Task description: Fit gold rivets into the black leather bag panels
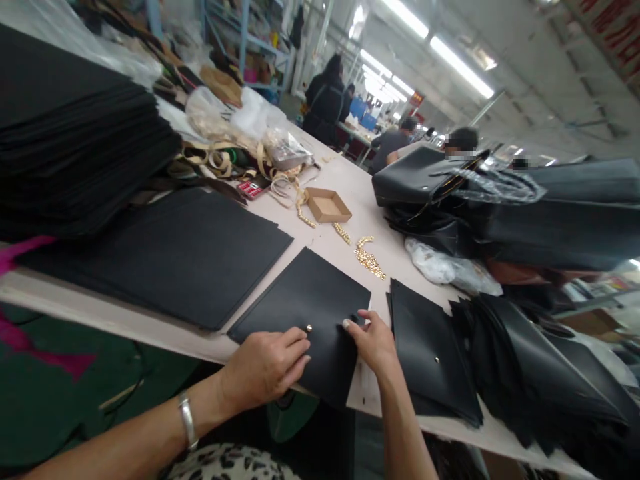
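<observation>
A black leather panel [300, 293] lies at the table's front edge, its near corner hanging over. Close to its middle shows a small gold stud [309, 328]. My left hand [273, 365] is closed, with thumb and fingertips pinched together at the stud's left side. At the panel's right edge is my right hand [376, 341], its thumb and forefinger bent onto the leather and gripping that edge; its other fingers are partly hidden. To the right, another black panel [425, 340] with a similar stud tops a small pile.
Large black sheets [200, 247] lie left, below a tall black stack [65, 133]. Gold hardware [370, 259] is scattered beyond the panel, near a shallow cardboard box [327, 205]. Black bags [415, 177] and folded pieces [525, 353] crowd the right. Several people sit or stand farther back.
</observation>
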Action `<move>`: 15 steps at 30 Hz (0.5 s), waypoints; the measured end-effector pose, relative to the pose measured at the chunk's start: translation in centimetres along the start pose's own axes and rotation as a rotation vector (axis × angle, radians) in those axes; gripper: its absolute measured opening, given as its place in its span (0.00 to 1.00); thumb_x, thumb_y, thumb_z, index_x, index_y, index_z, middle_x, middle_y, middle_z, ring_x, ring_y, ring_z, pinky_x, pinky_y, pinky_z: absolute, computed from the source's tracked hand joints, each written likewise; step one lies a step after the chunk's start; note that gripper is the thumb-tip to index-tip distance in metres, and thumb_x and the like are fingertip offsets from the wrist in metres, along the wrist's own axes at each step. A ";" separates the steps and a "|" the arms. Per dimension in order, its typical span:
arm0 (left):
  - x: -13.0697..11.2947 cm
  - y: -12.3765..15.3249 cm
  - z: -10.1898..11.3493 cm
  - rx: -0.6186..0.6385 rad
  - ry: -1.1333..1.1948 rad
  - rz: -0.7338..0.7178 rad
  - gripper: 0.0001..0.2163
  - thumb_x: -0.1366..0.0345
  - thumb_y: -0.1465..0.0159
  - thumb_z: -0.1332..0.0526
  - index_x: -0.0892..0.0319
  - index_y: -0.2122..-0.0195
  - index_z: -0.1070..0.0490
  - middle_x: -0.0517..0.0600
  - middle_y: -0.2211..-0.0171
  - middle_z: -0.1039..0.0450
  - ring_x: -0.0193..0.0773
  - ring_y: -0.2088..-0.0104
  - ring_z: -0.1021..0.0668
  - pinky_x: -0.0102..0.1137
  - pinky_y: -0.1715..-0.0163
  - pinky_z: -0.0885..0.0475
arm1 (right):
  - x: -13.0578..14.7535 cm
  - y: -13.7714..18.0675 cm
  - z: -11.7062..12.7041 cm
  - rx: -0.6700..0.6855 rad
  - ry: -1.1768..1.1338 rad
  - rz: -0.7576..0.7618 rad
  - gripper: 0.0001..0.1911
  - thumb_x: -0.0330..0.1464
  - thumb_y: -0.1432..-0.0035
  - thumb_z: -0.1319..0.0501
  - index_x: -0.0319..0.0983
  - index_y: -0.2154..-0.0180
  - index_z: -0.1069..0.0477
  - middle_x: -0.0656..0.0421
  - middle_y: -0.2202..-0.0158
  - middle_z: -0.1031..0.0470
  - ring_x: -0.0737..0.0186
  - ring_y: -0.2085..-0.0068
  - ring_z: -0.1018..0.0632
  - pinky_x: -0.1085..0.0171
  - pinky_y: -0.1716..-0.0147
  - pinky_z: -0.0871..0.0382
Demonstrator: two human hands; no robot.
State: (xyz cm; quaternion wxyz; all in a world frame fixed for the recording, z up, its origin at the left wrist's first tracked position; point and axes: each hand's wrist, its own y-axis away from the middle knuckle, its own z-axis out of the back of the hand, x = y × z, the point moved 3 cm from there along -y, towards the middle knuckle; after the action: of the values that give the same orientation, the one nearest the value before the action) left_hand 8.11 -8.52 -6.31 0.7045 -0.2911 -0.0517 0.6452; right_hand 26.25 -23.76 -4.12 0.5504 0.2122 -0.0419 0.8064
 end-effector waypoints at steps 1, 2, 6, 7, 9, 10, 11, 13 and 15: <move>0.0 0.0 0.0 0.002 -0.001 0.000 0.08 0.67 0.32 0.44 0.57 0.56 0.27 0.51 0.60 0.23 0.37 0.65 0.19 0.29 0.68 0.27 | 0.3 0.0 -0.1 -0.024 -0.021 0.004 0.25 0.44 0.43 0.39 0.38 0.48 0.29 0.55 0.65 0.21 0.53 0.61 0.20 0.61 0.61 0.31; 0.1 0.0 0.0 0.006 0.001 -0.001 0.08 0.68 0.32 0.44 0.57 0.55 0.27 0.51 0.59 0.23 0.37 0.65 0.19 0.29 0.67 0.26 | 0.6 0.1 -0.1 -0.052 -0.042 0.009 0.26 0.43 0.44 0.38 0.38 0.47 0.30 0.52 0.61 0.21 0.52 0.58 0.20 0.60 0.58 0.31; 0.4 -0.2 -0.2 0.014 0.046 0.045 0.09 0.67 0.31 0.45 0.56 0.55 0.26 0.50 0.57 0.23 0.38 0.64 0.18 0.30 0.64 0.24 | 0.3 0.4 0.3 -0.123 -0.172 -0.006 0.26 0.40 0.47 0.35 0.37 0.48 0.29 0.47 0.55 0.23 0.47 0.52 0.22 0.55 0.50 0.33; 0.6 -0.2 -0.2 0.013 0.056 0.065 0.09 0.66 0.31 0.45 0.56 0.55 0.26 0.50 0.57 0.23 0.38 0.64 0.18 0.30 0.64 0.24 | 0.0 0.4 0.3 -0.124 -0.225 -0.024 0.25 0.40 0.47 0.36 0.36 0.49 0.28 0.47 0.56 0.23 0.47 0.52 0.22 0.55 0.51 0.32; 0.7 -0.4 -0.2 0.022 0.058 0.096 0.10 0.65 0.30 0.46 0.55 0.56 0.25 0.49 0.57 0.22 0.37 0.64 0.18 0.29 0.64 0.24 | -0.6 0.4 0.1 -0.113 -0.356 -0.056 0.24 0.40 0.46 0.36 0.36 0.50 0.29 0.46 0.54 0.24 0.49 0.53 0.21 0.56 0.55 0.28; 0.7 -0.4 -0.2 0.032 0.051 0.103 0.10 0.65 0.30 0.46 0.55 0.56 0.25 0.50 0.57 0.22 0.37 0.64 0.18 0.28 0.64 0.24 | -0.8 0.3 -0.2 -0.105 -0.427 -0.068 0.25 0.41 0.46 0.37 0.36 0.49 0.29 0.46 0.52 0.24 0.50 0.53 0.21 0.57 0.58 0.26; 0.7 -0.5 -0.2 0.041 0.044 0.107 0.11 0.65 0.30 0.46 0.55 0.55 0.25 0.50 0.56 0.22 0.37 0.63 0.18 0.28 0.63 0.24 | -0.8 0.3 -0.5 -0.097 -0.498 -0.074 0.26 0.41 0.46 0.37 0.36 0.47 0.31 0.46 0.49 0.26 0.52 0.52 0.21 0.59 0.61 0.25; 0.7 -0.7 -0.1 0.059 0.051 0.122 0.12 0.64 0.30 0.47 0.55 0.55 0.24 0.50 0.55 0.22 0.38 0.63 0.18 0.28 0.63 0.24 | -0.4 0.4 -1.3 -0.083 -0.626 -0.068 0.29 0.39 0.46 0.37 0.36 0.44 0.33 0.46 0.46 0.27 0.55 0.52 0.21 0.62 0.62 0.24; 0.9 -0.9 0.1 0.064 0.105 0.153 0.13 0.61 0.31 0.47 0.54 0.55 0.23 0.50 0.55 0.22 0.40 0.62 0.18 0.29 0.62 0.24 | 0.4 0.6 -1.9 -0.069 -0.723 -0.039 0.31 0.35 0.48 0.36 0.35 0.43 0.34 0.49 0.48 0.24 0.58 0.53 0.20 0.64 0.60 0.24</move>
State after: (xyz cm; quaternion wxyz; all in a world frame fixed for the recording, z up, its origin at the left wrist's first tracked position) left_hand 8.98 -7.64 -6.09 0.6638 -0.3048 0.0285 0.6824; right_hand 25.06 -23.11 -5.60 0.5222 0.4656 -0.2571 0.6667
